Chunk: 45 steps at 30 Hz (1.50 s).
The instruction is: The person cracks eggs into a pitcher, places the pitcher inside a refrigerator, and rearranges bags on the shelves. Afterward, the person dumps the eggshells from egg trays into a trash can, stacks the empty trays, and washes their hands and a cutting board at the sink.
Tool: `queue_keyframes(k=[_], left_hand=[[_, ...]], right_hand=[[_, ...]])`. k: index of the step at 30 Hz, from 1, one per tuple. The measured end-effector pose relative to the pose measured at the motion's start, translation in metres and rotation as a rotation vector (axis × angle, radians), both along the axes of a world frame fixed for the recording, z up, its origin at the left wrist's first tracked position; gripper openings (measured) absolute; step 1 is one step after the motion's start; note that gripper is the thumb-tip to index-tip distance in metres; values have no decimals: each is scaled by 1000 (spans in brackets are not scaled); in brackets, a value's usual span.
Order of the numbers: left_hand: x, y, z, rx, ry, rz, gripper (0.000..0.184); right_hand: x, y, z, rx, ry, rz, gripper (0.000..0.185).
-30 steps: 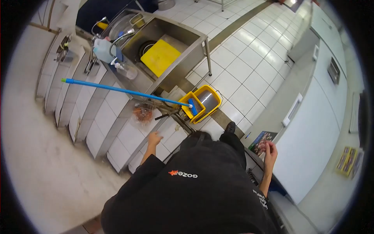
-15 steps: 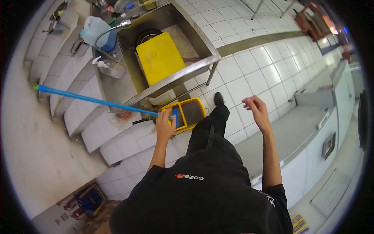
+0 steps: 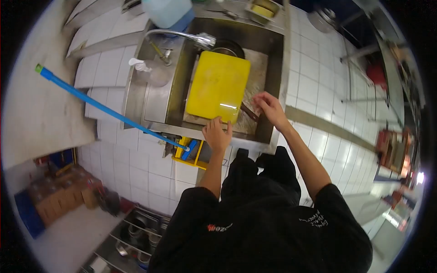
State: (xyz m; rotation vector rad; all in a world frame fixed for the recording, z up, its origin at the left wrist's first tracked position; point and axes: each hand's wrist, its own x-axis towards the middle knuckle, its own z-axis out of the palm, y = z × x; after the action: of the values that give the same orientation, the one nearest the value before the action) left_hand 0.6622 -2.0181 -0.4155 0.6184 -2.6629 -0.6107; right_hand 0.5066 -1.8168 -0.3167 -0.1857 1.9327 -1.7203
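Note:
A yellow cutting board (image 3: 218, 84) leans inside the steel sink (image 3: 177, 102), covering part of a dark round pan (image 3: 230, 47). My left hand (image 3: 217, 135) is at the board's near edge, fingertips on or just by it and thumb spread apart. Over the sink's right part hovers my right hand (image 3: 271, 110), fingers loosely bent and holding nothing visible. Close to those fingers, a brown handle (image 3: 249, 112) sticks out from under the board.
A curved faucet (image 3: 205, 41) reaches over the sink. Left of it stand a pump bottle (image 3: 158, 76) and a blue-liquid jug (image 3: 170, 13). A blue pole (image 3: 104, 107) slants beside a yellow mop bucket (image 3: 200, 163). White tiles (image 3: 314, 91) cover the floor.
I have moved up to the sink. My left hand has left the blue pole and come to the cutting board; my right hand has moved over the sink.

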Motion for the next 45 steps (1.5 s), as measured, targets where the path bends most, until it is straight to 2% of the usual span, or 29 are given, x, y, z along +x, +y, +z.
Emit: queue_keyframes(k=[4,5,6,8,9,11,12,14,15,17,18,21,23,25,26,27,28,29,31,32,33,34,36,37,38,39,40,43,45], left_hand=[[-3,-1,-3,51,-96,28,37],[-7,0,-2,64,-111,14,37],[-12,0,-2,61,-135,62,37],[-15,5,4,81,-190,111,38],[-18,4,6,92,-248,125,41],[-23,1,5,69,-287,154,41],[-23,3,5,35,-295,144,42],[-26,-1,10,85,-377,184,43],[-27,-2,8,60,-401,180,45],[-24,4,6,56,-436,202,46],[-24,4,4,32,-452,192,47],[-24,-1,1,6,-506,209,50],[-27,6,6,-14,-500,215,48],[-47,16,2,5,-443,350,43],[-61,18,-5,26,-379,467,38],[-84,23,-23,279,-110,653,38],[-129,32,-23,666,338,843,43],[-172,34,-7,652,396,931,48],[-244,25,2,527,567,816,46],[-269,12,21,535,483,767,58],[-276,-11,-51,249,259,699,51],[-287,-18,-39,245,270,705,51],[-311,-36,5,1218,788,934,56],[-314,-43,1,1297,822,920,67],[-316,-50,-4,1375,855,908,79],[-324,-42,2,1335,758,957,81],[-328,-31,9,1297,656,1007,83],[-315,-22,8,1321,679,890,83],[-304,-31,-15,1517,678,973,83]], right_hand=[[-148,-131,-34,-126,82,288,26],[-180,-176,-39,-99,297,373,26],[-200,-225,-50,-227,449,353,29],[-246,-326,-92,-182,739,417,27],[-252,-378,-108,-186,710,434,29],[-252,-428,-85,157,516,605,26],[-253,-443,-98,161,492,645,26],[-258,-466,-114,-221,-447,589,25],[-258,-466,-117,-202,-457,619,25],[-256,-445,-105,-280,42,718,35],[-268,-435,-94,-280,33,748,35],[-277,-387,-73,-169,-67,1170,45],[-238,-316,-78,-551,320,505,36],[-223,-265,-104,-411,-229,695,34],[-215,-246,-106,-318,-633,651,35],[-210,-232,-109,-204,-1031,587,35],[-208,-226,-120,-192,-1027,595,35],[-208,-229,-134,-177,-1066,571,37],[-211,-230,-130,-152,-1099,556,38],[-214,-231,-110,-155,-829,622,42],[-216,-234,-93,-164,-690,662,44],[-218,-236,-76,-167,-548,691,47],[-219,-235,-55,-21,-573,663,54],[-219,-238,-62,-27,-567,661,54],[-220,-239,-80,-123,-673,620,43],[-220,-235,-103,-212,-781,575,34],[-220,-237,-144,-208,-773,565,34],[-225,-241,-142,-133,-752,567,41],[-207,-230,-128,-99,-716,556,46]])
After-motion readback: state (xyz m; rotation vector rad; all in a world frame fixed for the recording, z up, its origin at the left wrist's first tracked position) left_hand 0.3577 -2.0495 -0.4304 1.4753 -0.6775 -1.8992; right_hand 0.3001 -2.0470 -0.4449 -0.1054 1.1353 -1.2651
